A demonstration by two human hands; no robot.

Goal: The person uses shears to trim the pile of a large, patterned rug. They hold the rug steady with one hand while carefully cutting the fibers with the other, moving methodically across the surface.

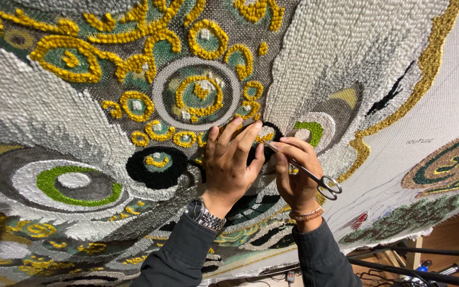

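Large tufted rug (54,106), stretched upright and filling nearly the whole view; thick loops of white, grey, yellow, green and black yarn in swirling motifs. Bare white backing cloth (442,101) at far right, marked with thin drawn outlines and edged by a gold border. Central round medallion (197,93), ringed in grey with a yellow curl inside, just above the hands. Green ring (75,183) set in grey pile at left. Black tufted ring (158,167) with a teal and yellow centre, just left of the left hand. Dark metal bar (426,252) and wooden frame parts at lower right, near the rug's bottom edge.

Left hand (232,165), open and pressed flat against the pile, fingers spread upward toward the medallion; dark sleeve and silver wristwatch (204,215) at the wrist. Right hand (293,172), just beside the left and closed around small silver scissors (306,172); blades angled up and left, tips meeting the yarn close to the left thumb, finger loops hanging free to the lower right. Beaded bracelet (305,214) at the right wrist, above a dark cuff.
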